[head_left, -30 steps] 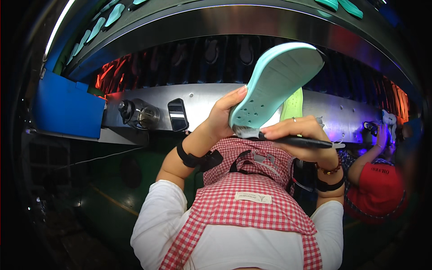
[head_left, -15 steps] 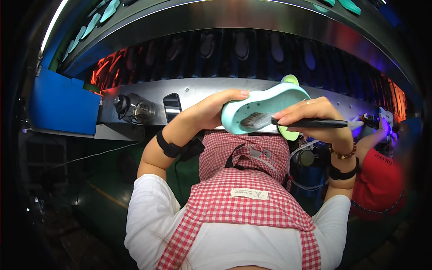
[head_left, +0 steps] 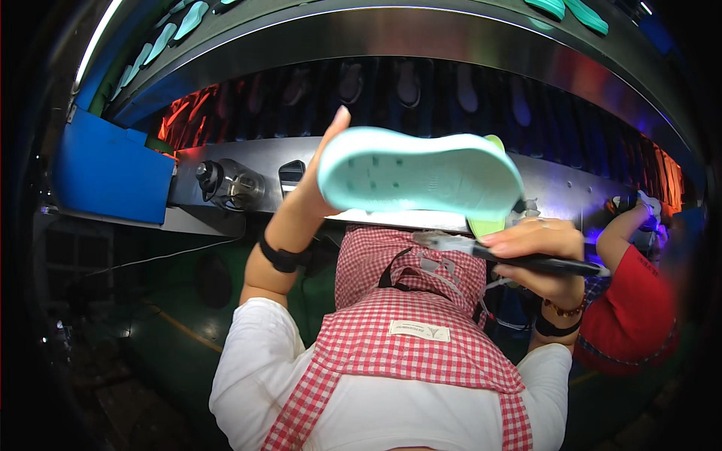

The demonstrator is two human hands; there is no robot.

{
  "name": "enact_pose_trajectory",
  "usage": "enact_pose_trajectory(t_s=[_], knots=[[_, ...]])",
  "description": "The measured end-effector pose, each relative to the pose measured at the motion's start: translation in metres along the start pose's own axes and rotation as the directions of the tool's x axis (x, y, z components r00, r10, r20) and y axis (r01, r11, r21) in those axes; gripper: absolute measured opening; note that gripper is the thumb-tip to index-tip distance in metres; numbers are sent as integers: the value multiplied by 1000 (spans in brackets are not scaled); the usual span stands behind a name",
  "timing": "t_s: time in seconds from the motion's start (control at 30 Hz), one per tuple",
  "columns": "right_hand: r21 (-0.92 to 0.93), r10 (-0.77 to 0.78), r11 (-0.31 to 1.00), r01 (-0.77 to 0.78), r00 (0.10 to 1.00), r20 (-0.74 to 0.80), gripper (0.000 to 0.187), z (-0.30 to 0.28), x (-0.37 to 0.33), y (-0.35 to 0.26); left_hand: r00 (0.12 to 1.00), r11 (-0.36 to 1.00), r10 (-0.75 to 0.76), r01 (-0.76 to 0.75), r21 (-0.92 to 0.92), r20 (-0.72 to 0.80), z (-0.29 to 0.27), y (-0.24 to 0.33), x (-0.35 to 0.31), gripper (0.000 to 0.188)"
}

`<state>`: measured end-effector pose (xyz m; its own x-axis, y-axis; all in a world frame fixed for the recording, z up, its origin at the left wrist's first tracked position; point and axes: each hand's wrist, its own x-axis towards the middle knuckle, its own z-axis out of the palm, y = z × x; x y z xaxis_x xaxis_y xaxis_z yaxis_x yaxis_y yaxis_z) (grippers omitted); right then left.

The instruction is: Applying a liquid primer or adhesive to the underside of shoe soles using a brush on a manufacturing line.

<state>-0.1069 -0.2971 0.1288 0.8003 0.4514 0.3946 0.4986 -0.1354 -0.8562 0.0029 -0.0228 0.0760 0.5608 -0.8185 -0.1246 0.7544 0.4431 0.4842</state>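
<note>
1. Shoe sole (head_left: 421, 174), mint green, is held up in front of the steel conveyor housing (head_left: 571, 188), flat face toward the camera.
2. Left hand (head_left: 320, 177) grips its heel end, fingers curled behind, thumb up along the edge.
3. Right hand (head_left: 538, 252) pinches a dark-handled brush (head_left: 496, 252) just under the sole; its bristles seem not to touch.
4. Steady the sole, then sweep edge to edge.

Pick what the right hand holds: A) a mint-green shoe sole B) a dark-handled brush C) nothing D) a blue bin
B: the right hand grips a dark-handled brush, bristles pointing left, below the mint-green shoe sole that the left hand holds up.
</note>
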Motion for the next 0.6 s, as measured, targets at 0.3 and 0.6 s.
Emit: enact_pose_trajectory(t_s=[0.3,0.6], knots=[[-174,28,982,-75,966,-256,23,27,13,49,959,938,226,-261,-229,-168,1,-74,48,84],[-84,95,990,-117,968,-231,21,20,12,20,905,902,395,-415,-124,-156,7,-67,44,78]])
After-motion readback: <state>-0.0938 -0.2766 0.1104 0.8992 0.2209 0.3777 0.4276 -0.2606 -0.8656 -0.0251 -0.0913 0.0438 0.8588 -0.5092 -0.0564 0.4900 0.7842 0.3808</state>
